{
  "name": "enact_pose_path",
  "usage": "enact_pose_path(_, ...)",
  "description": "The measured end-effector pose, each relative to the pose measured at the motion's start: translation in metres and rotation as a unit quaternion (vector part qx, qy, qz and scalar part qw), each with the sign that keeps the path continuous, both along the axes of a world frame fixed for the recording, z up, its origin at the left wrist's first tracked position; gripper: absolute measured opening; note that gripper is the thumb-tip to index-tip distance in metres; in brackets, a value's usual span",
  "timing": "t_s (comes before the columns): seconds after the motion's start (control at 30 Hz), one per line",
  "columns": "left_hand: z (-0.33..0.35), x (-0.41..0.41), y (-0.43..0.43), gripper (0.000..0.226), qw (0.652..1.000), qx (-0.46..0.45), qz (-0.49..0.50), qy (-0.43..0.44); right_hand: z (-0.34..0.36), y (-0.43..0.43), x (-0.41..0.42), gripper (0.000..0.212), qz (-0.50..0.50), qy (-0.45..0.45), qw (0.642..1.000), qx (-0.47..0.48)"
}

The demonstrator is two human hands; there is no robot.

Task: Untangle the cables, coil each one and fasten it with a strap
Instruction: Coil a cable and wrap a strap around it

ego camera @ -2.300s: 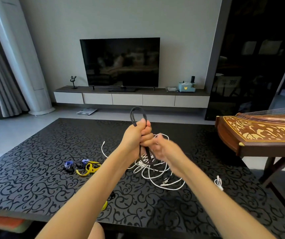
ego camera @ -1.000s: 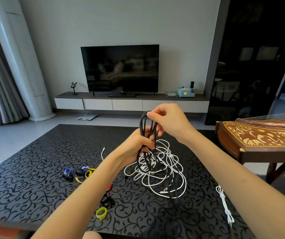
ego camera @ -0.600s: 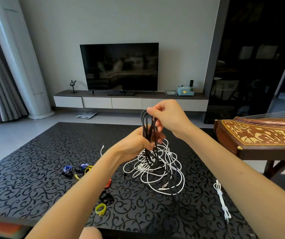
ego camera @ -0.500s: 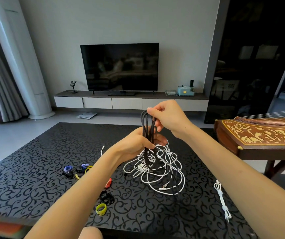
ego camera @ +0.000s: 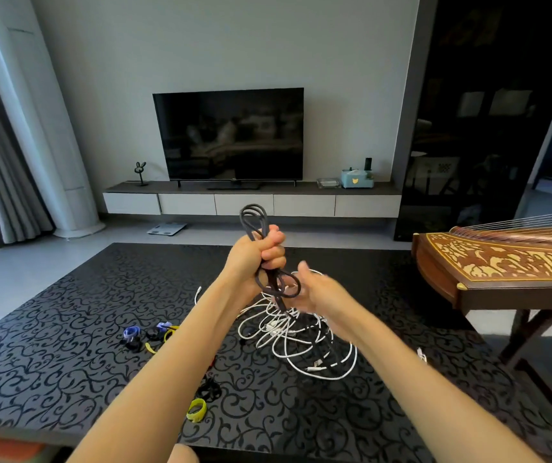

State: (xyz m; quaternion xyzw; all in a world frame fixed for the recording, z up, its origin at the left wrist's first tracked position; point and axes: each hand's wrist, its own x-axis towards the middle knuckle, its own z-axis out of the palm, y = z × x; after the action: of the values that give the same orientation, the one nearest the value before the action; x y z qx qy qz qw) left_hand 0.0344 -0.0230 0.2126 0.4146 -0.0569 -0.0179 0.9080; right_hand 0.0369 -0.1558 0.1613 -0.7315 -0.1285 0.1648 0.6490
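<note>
Looped black cable clenched in one fist above the tangle

Small purple, black and yellow fastening straps (ego camera: 149,335) lie at the left of the glossy black scroll-patterned worktop (ego camera: 50,329). The left hand (ego camera: 254,259) has its grip curled tight round the looped black rubber cable (ego camera: 252,219), held upright over the heap of thin white cables (ego camera: 301,339). The right hand (ego camera: 319,292) is blurred beside the lower loop, and I cannot tell its grip.

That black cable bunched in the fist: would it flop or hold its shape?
Probably floppy yet slightly springy: the thin black cable arches in rounded loops above the left hand, and its tail hangs limp below. Likely light, since one fist's grip holds every loop. Lifting may drag the tangled white cables, as it runs into them.
</note>
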Motion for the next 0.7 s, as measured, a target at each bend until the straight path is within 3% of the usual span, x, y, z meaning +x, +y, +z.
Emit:
enact_pose_path(0.1, 0.003, 0.004, 0.003, 0.034, 1.000, -0.004, 0.019, -0.004, -0.032, 0.001, -0.014, 0.057, 0.050, 0.007, 0.999, 0.008)
enact_pose_path(0.17, 0.005, 0.007, 0.008, 0.038, 0.998, 0.004, 0.062, -0.016, -0.049, -0.004, -0.019, 0.044, 0.035, -0.031, 0.999, 0.018)
enact_pose_path(0.27, 0.015, 0.011, 0.025, 0.039, 0.991, -0.008, 0.131, -0.024, -0.076, -0.022, -0.011, 0.033, 0.010, -0.140, 0.981, -0.133)
enact_pose_path(0.33, 0.024, 0.012, 0.040, 0.040, 0.983, -0.013, 0.182, -0.024, -0.095, -0.039, -0.002, 0.032, -0.004, -0.164, 0.957, -0.239)
enact_pose_path(0.47, 0.036, 0.010, 0.065, 0.038, 0.955, 0.033, 0.291, -0.044, -0.107, -0.066, 0.015, 0.035, -0.050, -0.166, 0.933, -0.316)
enact_pose_path(0.53, 0.039, 0.008, 0.073, 0.038, 0.935, 0.069, 0.342, -0.061, -0.091, -0.065, 0.021, 0.034, -0.049, -0.233, 0.871, -0.430)
enact_pose_path(0.6, 0.042, 0.007, 0.080, 0.038, 0.909, 0.128, 0.386, -0.088, -0.067, -0.055, 0.026, 0.029, -0.049, -0.315, 0.757, -0.570)
enact_pose_path(0.63, 0.043, 0.008, 0.084, 0.036, 0.895, 0.165, 0.402, -0.102, -0.052, -0.052, 0.028, 0.030, -0.050, -0.332, 0.725, -0.601)
enact_pose_path(0.7, 0.044, 0.009, 0.092, 0.029, 0.859, 0.255, 0.426, -0.127, -0.020, -0.049, 0.031, 0.032, -0.062, -0.339, 0.726, -0.595)
